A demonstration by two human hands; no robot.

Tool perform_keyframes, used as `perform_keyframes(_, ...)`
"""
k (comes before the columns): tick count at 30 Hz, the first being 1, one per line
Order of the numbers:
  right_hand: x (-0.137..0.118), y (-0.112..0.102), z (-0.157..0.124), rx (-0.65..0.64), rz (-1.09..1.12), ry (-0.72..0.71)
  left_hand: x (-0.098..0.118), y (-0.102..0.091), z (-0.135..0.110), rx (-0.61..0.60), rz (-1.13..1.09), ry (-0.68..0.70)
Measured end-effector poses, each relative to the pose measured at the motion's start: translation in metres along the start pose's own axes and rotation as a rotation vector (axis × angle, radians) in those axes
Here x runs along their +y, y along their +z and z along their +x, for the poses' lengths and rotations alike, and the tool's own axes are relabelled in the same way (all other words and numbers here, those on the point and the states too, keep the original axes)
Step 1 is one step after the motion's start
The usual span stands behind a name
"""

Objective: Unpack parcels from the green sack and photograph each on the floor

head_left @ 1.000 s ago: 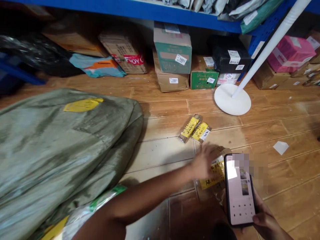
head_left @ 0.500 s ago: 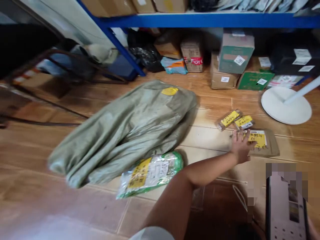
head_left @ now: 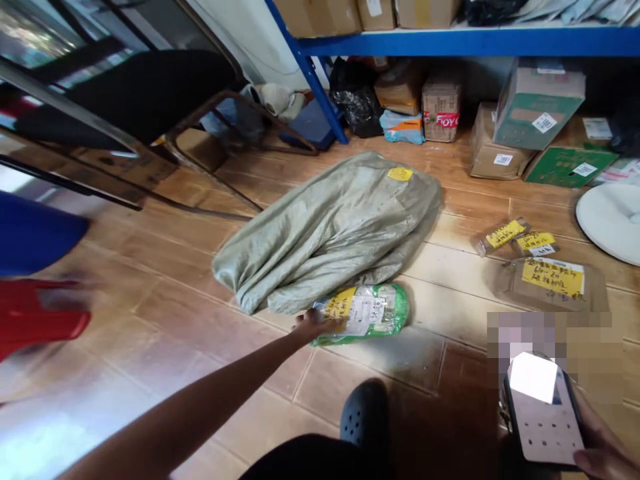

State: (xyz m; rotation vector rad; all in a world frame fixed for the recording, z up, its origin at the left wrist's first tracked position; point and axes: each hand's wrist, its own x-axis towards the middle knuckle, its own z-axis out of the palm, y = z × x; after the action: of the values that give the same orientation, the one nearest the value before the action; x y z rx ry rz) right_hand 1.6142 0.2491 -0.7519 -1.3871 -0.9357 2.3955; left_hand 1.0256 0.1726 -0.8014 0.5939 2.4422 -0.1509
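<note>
My left hand [head_left: 314, 325] is at the left end of a clear plastic package with green edges [head_left: 387, 313], its fingers closed on that end. A yellow handwritten label and a white label show on the package, which lies against a large grey-green sack [head_left: 325, 227]. In my right hand [head_left: 597, 437] is a smartphone [head_left: 547, 420] with its screen lit, at the lower right. Past the phone lie a brown parcel [head_left: 515, 287] with a yellow label and two small yellow-labelled packets, one of them a narrow packet [head_left: 504, 236].
Boxes, including a green box [head_left: 560, 167], sit under a blue shelf [head_left: 450, 43]. A white round base [head_left: 610, 220] stands at the right. At the left are a black-seated chair [head_left: 145, 93] and a blurred red object [head_left: 45, 320]. A dark clog [head_left: 365, 413] is below me.
My left hand has moved left from the brown parcel to the green-edged plastic package. The view has turned left, bringing in more of the chair. The phone stays in my right hand.
</note>
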Motion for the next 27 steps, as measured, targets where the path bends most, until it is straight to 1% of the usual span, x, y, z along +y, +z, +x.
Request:
perform_keyframes(2,-0.007,0.006,0.005,-0.095,-0.009,0.019,-0.002,0.006,0.013,-0.004,-0.016,0.022)
perform_keyframes(4,-0.015,0.017,0.006,-0.125,-0.026,0.022,-0.009,0.015,0.017,-0.006,-0.030,0.059)
perform_keyframes(7,-0.024,0.041,0.004,-0.117,-0.030,0.028,-0.019,0.035,0.009,-0.055,-0.022,0.152)
perform_keyframes(9,-0.024,0.057,0.006,-0.125,0.003,0.029,-0.013,0.054,-0.001,-0.091,0.021,0.287)
perform_keyframes(11,-0.023,0.069,0.010,-0.137,0.062,0.014,0.006,0.073,-0.011,-0.123,0.070,0.471)
perform_keyframes(13,-0.023,0.075,0.015,-0.147,0.120,-0.012,0.039,0.084,-0.022,-0.147,0.098,0.648)
perform_keyframes(14,-0.023,0.076,0.016,-0.152,0.142,-0.025,0.058,0.087,-0.026,-0.154,0.108,0.725)
perform_keyframes(15,-0.023,0.075,0.017,-0.157,0.156,-0.037,0.077,0.087,-0.030,-0.155,0.119,0.793)
perform_keyframes(17,-0.024,0.072,0.018,-0.154,0.169,-0.061,0.116,0.081,-0.030,-0.127,0.136,0.909)
perform_keyframes(19,-0.023,0.067,0.018,-0.136,0.164,-0.081,0.148,0.070,-0.023,-0.060,0.128,0.991)
perform_keyframes(20,-0.022,0.066,0.017,-0.129,0.159,-0.083,0.161,0.063,-0.017,-0.006,0.103,1.009)
perform_keyframes(22,-0.018,0.065,0.015,-0.135,0.149,-0.074,0.179,0.052,-0.007,0.127,0.012,0.985)
perform_keyframes(23,-0.016,0.066,0.014,-0.147,0.145,-0.065,0.184,0.048,-0.006,0.186,-0.050,0.962)
perform_keyframes(24,-0.015,0.068,0.013,-0.167,0.142,-0.052,0.187,0.046,-0.009,0.221,-0.120,0.955)
perform_keyframes(25,-0.015,0.071,0.012,-0.193,0.144,-0.038,0.188,0.045,-0.018,0.208,-0.195,0.974)
perform_keyframes(26,-0.016,0.075,0.012,-0.227,0.154,-0.026,0.187,0.045,-0.031,0.133,-0.273,1.022)
perform_keyframes(27,-0.018,0.080,0.012,-0.269,0.170,-0.007,0.185,0.047,-0.048,-0.014,-0.348,1.093)
